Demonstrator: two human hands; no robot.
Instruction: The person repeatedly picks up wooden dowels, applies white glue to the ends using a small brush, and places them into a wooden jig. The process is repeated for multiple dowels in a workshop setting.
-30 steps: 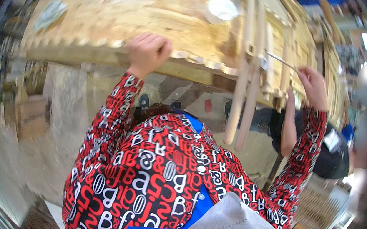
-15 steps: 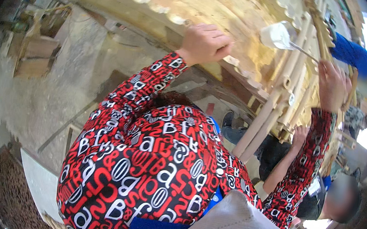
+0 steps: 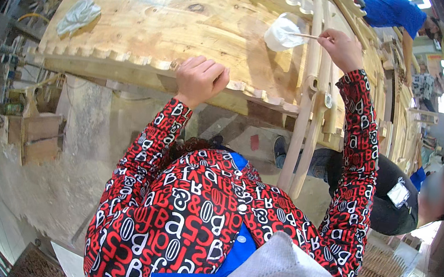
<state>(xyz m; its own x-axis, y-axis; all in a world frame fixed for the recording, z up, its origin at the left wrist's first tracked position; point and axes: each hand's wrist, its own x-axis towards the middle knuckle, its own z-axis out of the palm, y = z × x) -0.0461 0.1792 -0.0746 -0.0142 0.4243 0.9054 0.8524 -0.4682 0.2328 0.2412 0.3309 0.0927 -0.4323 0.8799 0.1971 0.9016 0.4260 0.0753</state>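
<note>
My right hand [image 3: 342, 49] is closed round a thin stick [image 3: 308, 36]. The stick's other end reaches into a whitish plastic tub [image 3: 276, 41] of white paste. Under the tub lies a wide pale wooden panel [image 3: 153, 25] with raised, scalloped edge strips. At the near strip [image 3: 115, 58], my left hand [image 3: 200, 80] is curled into a fist; whatever its fingers may hold is hidden. A crumpled light cloth [image 3: 79, 16] rests on the panel's left part.
Long wooden rails [image 3: 303, 143] stick out toward me between the panel and a bent-over person in dark trousers [image 3: 363, 183] at the right. Another person in a blue top [image 3: 395, 14] is at the far right. A wooden box [image 3: 39, 135] stands on the left.
My view has shifted, bringing the cloth and more of the panel into sight. The stick remains in my right hand with its end in the tub; my left hand stays curled at the near edge.
</note>
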